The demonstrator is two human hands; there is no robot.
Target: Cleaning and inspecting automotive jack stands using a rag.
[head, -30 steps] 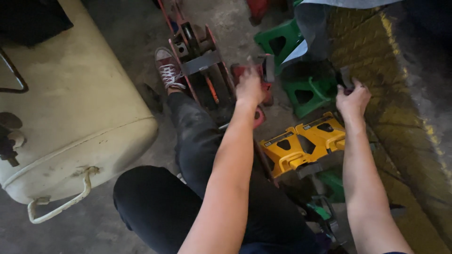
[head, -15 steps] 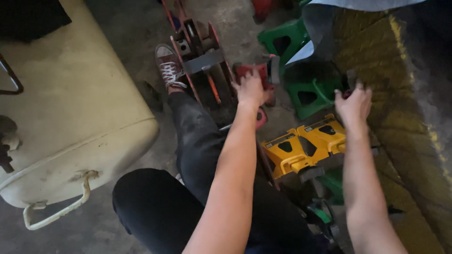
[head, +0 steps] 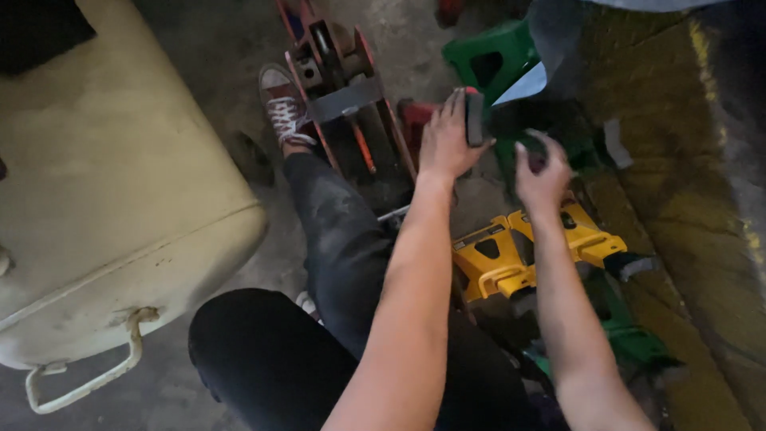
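Note:
My left hand [head: 444,142] is raised over the floor, gripping a flat dark block [head: 475,118] with a red top edge. Close beside it on the right, my right hand [head: 542,174] has its fingers curled round a small dark part [head: 533,148] that is mostly hidden. Both hands hover above a green plastic stand [head: 586,152]. A yellow metal stand [head: 511,255] lies on the floor just below my right wrist. A red floor jack frame [head: 343,88] stretches away to the left of my left hand.
A big cream metal tank [head: 120,207] with a wire handle fills the left side. My legs in black trousers and a red sneaker [head: 281,104] lie along the floor. Another green stand [head: 491,60] sits at the back. A yellow-painted wall [head: 686,183] runs along the right.
My right hand has come left from the wall toward my left hand. My left hand has lifted the dark block up from beside the red jack.

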